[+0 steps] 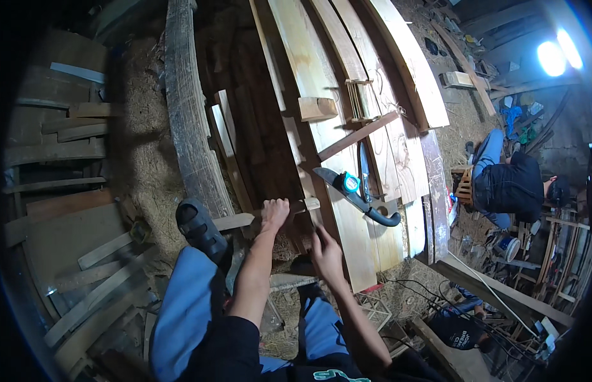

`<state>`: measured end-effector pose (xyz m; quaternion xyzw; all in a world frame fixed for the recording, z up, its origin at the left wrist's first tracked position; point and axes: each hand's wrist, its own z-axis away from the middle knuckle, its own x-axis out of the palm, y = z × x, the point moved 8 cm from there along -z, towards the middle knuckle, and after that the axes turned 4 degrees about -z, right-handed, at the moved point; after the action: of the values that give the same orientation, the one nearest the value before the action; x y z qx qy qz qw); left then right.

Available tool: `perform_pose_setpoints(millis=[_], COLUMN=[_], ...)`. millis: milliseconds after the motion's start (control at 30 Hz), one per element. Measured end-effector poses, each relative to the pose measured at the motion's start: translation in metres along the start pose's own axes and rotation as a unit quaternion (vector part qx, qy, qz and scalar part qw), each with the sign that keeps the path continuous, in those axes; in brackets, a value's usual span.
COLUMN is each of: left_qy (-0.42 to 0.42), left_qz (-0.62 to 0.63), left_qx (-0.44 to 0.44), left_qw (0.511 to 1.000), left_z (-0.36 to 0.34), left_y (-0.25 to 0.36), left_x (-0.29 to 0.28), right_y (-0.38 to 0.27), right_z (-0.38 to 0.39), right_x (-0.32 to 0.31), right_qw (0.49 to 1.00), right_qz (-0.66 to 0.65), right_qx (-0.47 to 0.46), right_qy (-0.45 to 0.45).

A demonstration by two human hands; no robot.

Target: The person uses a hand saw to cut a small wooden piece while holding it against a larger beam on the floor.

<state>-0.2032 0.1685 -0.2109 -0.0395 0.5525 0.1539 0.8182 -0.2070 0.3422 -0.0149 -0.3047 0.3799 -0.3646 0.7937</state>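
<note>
My left hand (275, 213) is closed in a fist around a narrow wooden piece (312, 204), whose pale end sticks out to the right; the part inside the fist is hidden. Just right of it, lower down, my right hand (326, 253) has its fingers drawn together beside the edge of a pale board (356, 254). What those fingers hold, if anything, is too small to tell. On the boards to the right lies a saw with a curved black handle (386, 218), next to a dark sheath-like piece (329, 176). A blue tape measure (351, 183) rests on top.
Long pale planks (302, 57) run away from me, with a wooden block (317, 109) and a brown strip (359, 135) across them. A weathered beam (191, 108) stands left of a dark gap. Another person (509, 184) sits at right; cables (423, 293) trail below.
</note>
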Motion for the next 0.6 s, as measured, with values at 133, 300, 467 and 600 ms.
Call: perform_pose_setpoints(millis=[133,300,467,600], left_qy=[0.004,-0.011,-0.014,-0.008], left_qz=[0.048,0.007,0.0,0.054], left_qx=[0.009,-0.005,-0.001,0.005], left_qw=[0.999,1.0,1.0,0.998], left_z=[0.002,-0.003,-0.003,0.004], left_y=[0.021,0.006,0.0,0.026], left_x=[-0.018,0.001,-0.003,-0.039], right_y=[0.023,-0.029,-0.037,0.012], right_z=[0.066,0.043,0.036,0.058], right_x=[-0.028,-0.019,-0.02,-0.036], right_qw=[0.998,1.0,1.0,0.997], right_qz=[-0.03,-0.017,-0.008,-0.039], right_qx=[-0.016,0.017,0.017,-0.03], right_qy=[0.046,0.012,0.004,0.06])
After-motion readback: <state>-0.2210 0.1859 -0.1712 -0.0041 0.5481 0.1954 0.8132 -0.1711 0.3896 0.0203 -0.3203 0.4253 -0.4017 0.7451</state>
